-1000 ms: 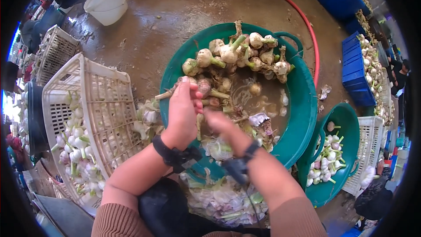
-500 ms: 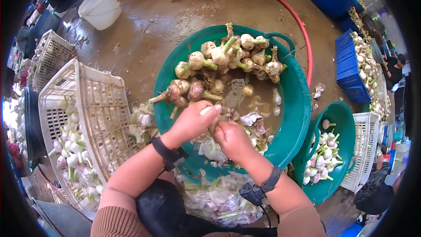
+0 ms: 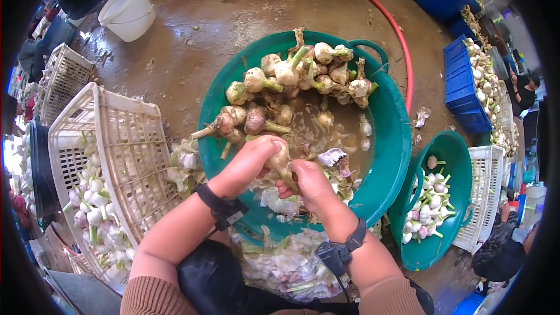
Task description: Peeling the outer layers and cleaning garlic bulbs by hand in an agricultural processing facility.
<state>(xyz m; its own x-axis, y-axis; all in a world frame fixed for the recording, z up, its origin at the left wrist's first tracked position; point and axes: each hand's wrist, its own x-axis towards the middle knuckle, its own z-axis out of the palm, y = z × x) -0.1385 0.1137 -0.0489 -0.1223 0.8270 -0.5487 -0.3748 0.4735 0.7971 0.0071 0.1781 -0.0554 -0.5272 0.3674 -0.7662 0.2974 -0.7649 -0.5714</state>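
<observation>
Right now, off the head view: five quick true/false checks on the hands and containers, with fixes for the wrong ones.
1. The left hand and the right hand are both on one garlic bulb. True.
2. A red hose runs past the right side of the large tub. True.
3. The large tub is yellow. False: it is green.
4. The small tub at the right is empty. False: it holds pale garlic heads.
5. The crate just left of the large tub is blue. False: it is white.
</observation>
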